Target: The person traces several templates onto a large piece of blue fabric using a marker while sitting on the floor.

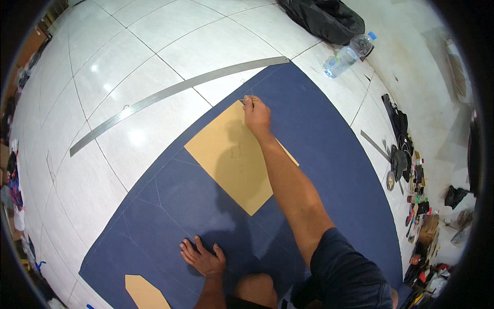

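Note:
A large sheet of dark blue fabric (334, 154) lies spread on the floor, with thin pale lines drawn across it. On it rests a tan card pattern piece (211, 147), roughly rectangular, with handwriting near its middle. At the pattern's far corner my right hand (258, 117) is closed in a pinch on a thin pencil-like stick (254, 99); its exact kind is too small to tell. My right forearm covers part of the card's right side. Nearer to me, my left hand (207, 259) presses flat on the fabric, fingers spread, holding nothing. A second tan pattern piece (144, 292) lies at the lower left.
Beyond the fabric's far left edge, a long metal ruler (170, 96) lies on the white tiles, one end touching the fabric's far corner. A water bottle (350, 55) and a black bag (324, 20) are at the far right. Assorted clutter (427, 232) lines the right wall.

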Motion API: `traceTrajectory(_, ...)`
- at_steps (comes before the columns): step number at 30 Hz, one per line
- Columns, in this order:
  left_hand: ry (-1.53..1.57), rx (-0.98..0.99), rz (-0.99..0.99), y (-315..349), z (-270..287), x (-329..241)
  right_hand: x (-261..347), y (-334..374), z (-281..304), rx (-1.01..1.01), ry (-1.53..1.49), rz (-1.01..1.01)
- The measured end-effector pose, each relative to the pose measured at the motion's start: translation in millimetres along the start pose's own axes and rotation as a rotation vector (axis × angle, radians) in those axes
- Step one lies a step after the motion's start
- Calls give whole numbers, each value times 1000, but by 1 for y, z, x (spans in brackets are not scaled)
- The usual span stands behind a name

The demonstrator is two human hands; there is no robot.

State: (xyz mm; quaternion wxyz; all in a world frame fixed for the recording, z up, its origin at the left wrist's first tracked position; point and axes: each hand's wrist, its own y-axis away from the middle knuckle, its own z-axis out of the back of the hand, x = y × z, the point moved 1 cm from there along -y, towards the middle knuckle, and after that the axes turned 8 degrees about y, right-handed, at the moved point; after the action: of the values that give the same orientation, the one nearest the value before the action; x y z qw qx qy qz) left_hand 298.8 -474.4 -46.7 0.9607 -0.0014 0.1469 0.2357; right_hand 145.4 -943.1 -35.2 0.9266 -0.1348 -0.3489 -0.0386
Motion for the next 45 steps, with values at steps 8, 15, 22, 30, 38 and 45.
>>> traceTrajectory(8, -8, -45, 5, 0, 3, 1, 32, 72, 54, 88, -161, -44)
traceTrajectory(15, -5, -49, -19, -1, -1, -2, -26, 199, 83, 319, 610, 248)
traceTrajectory(22, -5, -7, 11, -2, 3, -8, -101, 67, 126, 354, 522, 208)
traceTrajectory(30, -25, -25, 5, -2, 2, -3, -90, 29, 117, 410, 467, 213)
traceTrajectory(38, -47, -41, -19, -3, -1, -1, -91, 25, 122, 433, 483, 220)
traceTrajectory(45, -67, -77, -47, -3, 1, -4, -96, 20, 119, 417, 491, 259)
